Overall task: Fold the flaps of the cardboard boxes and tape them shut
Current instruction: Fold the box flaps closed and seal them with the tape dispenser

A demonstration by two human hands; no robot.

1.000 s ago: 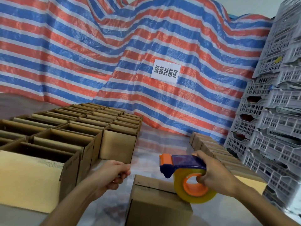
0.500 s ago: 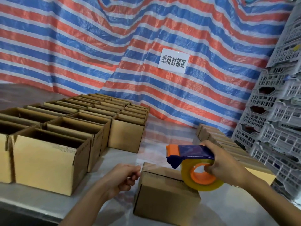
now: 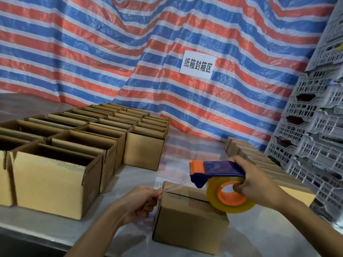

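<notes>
One tape dispenser (image 3: 221, 168), nose leftward, above box (image 3: 189, 224)

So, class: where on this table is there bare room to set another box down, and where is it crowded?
Free: the table strip between the open boxes and the closed box, back to the tarp; also right of that box. Crowded: the left, and beside the crates.

Both hands (image 3: 141, 203) and forearms (image 3: 306, 221) are bare.

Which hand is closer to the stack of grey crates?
Right. The right hand, holding the tape dispenser, is just left of the crates; the left hand, pinching tape, is farther left, across the box.
</notes>
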